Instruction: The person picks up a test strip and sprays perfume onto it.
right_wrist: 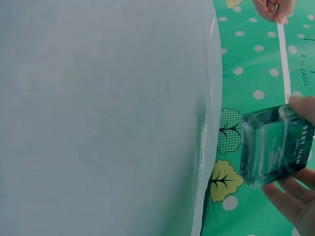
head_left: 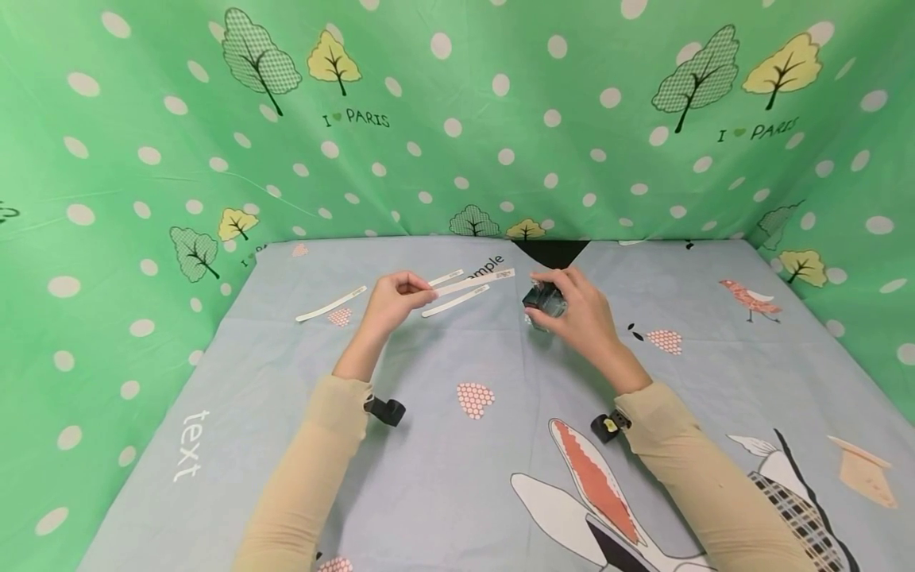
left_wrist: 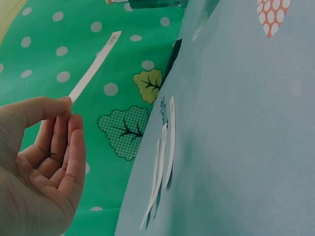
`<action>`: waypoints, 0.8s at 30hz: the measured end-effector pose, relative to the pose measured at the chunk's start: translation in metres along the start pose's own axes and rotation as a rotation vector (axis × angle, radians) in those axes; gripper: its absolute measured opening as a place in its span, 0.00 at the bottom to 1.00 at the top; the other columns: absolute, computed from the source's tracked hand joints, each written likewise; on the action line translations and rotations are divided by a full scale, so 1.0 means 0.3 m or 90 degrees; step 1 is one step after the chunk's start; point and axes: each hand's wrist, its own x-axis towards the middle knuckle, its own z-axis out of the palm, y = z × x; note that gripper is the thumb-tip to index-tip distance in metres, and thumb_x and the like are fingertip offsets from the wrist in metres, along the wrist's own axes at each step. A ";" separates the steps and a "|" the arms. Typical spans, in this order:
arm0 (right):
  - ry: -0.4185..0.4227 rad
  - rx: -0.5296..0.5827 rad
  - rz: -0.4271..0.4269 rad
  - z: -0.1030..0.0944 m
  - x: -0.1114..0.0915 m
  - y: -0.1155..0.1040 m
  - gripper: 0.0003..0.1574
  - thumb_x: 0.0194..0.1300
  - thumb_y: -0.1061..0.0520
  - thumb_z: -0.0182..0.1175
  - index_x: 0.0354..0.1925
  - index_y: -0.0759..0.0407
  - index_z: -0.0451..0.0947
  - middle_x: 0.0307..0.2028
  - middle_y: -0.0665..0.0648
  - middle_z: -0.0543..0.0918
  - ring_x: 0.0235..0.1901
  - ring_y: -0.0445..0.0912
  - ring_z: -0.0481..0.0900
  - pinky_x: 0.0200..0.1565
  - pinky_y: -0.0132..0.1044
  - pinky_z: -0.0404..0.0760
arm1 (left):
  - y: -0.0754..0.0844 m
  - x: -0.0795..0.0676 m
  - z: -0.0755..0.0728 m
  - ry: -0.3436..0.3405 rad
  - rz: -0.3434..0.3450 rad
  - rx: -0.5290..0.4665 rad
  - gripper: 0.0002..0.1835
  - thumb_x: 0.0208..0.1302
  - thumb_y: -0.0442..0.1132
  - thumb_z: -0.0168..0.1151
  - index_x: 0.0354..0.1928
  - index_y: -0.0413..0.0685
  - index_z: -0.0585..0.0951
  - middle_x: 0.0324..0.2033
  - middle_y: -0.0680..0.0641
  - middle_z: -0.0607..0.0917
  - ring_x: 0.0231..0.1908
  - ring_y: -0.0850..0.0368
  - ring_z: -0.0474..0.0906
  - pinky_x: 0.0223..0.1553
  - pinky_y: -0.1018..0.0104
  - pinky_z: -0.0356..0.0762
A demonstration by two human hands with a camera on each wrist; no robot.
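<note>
My left hand (head_left: 395, 302) pinches one end of a white perfume test strip (head_left: 477, 282) between thumb and index finger. In the left wrist view, that strip (left_wrist: 96, 66) slants up and away from the fingertips, with small print at its far end. My right hand (head_left: 584, 314) grips a glass perfume bottle (right_wrist: 268, 147), which is tilted above the table and has a dark label with white lettering. The strip's printed end points towards the bottle and, in the right wrist view, appears right by the right thumb. Beneath the left hand lie two more test strips (head_left: 455, 302).
Another test strip (head_left: 331, 304) lies farther left on the table, slightly bent. A grey-blue cloth (head_left: 436, 469) printed with hearts, a bird and a rabbit covers the table. Behind it hangs a green dotted curtain (head_left: 457, 95). Each wrist wears a small black camera (head_left: 386, 411).
</note>
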 end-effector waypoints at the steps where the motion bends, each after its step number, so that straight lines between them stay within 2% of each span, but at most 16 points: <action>1: 0.002 -0.002 0.000 0.000 0.001 -0.001 0.34 0.50 0.53 0.79 0.56 0.51 0.79 0.44 0.62 0.80 0.37 0.56 0.81 0.32 0.49 0.82 | 0.000 -0.001 -0.002 0.000 -0.001 0.001 0.09 0.60 0.38 0.71 0.37 0.39 0.83 0.27 0.59 0.82 0.31 0.64 0.79 0.44 0.58 0.82; 5: 0.004 -0.004 -0.005 0.002 0.004 -0.004 0.35 0.51 0.52 0.78 0.57 0.49 0.78 0.45 0.62 0.80 0.36 0.54 0.80 0.30 0.47 0.80 | 0.001 -0.005 -0.012 0.000 -0.004 0.004 0.10 0.61 0.39 0.70 0.39 0.39 0.83 0.28 0.58 0.83 0.32 0.63 0.79 0.47 0.59 0.83; 14: -0.011 0.004 -0.001 0.000 0.004 -0.010 0.36 0.52 0.52 0.78 0.58 0.48 0.77 0.45 0.61 0.80 0.37 0.54 0.80 0.30 0.46 0.79 | 0.009 -0.009 -0.036 0.007 -0.011 0.006 0.11 0.62 0.39 0.69 0.41 0.38 0.83 0.28 0.58 0.83 0.31 0.64 0.81 0.45 0.63 0.85; 21: -0.013 0.003 0.000 0.000 0.005 -0.011 0.36 0.51 0.51 0.78 0.58 0.48 0.77 0.45 0.61 0.80 0.38 0.54 0.80 0.29 0.46 0.79 | 0.007 -0.012 -0.052 0.011 -0.014 0.007 0.11 0.62 0.39 0.69 0.41 0.37 0.83 0.28 0.58 0.83 0.37 0.51 0.83 0.39 0.72 0.83; 24: -0.013 0.003 0.001 0.000 0.005 -0.012 0.36 0.52 0.52 0.78 0.58 0.48 0.77 0.46 0.61 0.80 0.38 0.54 0.80 0.30 0.46 0.79 | 0.007 -0.013 -0.056 0.012 -0.017 0.002 0.11 0.62 0.39 0.69 0.40 0.37 0.83 0.27 0.58 0.83 0.36 0.52 0.84 0.38 0.74 0.82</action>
